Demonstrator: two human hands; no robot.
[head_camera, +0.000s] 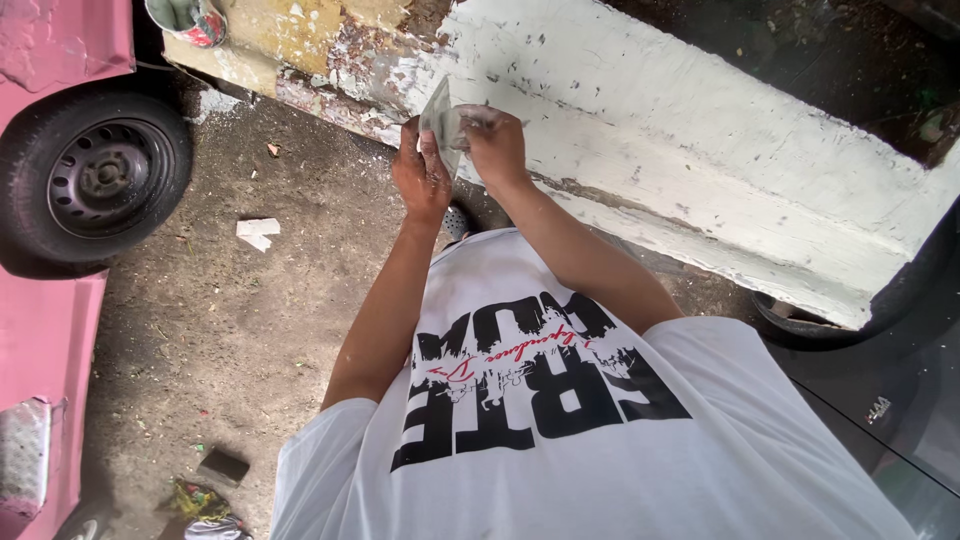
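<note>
White-painted bodywork (700, 150) of a sanded car panel runs across the upper right, its filler patched and flaking toward the left end, and against its edge two bare hands meet over one small sheet of grey abrasive paper (440, 122). One sheet only shows; it stands roughly upright between the hands, just in front of the panel, whether touching it I cannot tell. Left hand (422, 180) is curled closed around the lower part of the sheet, fingers folded in and back of the hand toward the camera. Right hand (495, 148) is likewise closed, pinching the sheet's upper right edge between thumb and fingertips, knuckles raised. Both forearms come up from a white T-shirt (560, 430) with black and red print across the chest (the wearer's own, seen from above). Below the hands lies bare dirt ground (230, 320), and on it I count one white scrap (257, 232) well to the left of the hands, one dark rectangular block (223, 465) near the bottom left, and one heap of coloured litter (200, 500) just beneath that block. One black wheel (95, 175) with a steel rim sits at the far left under pink car bodywork (50, 340). One tin (188, 18) stands at the top edge, cut off by the frame.
</note>
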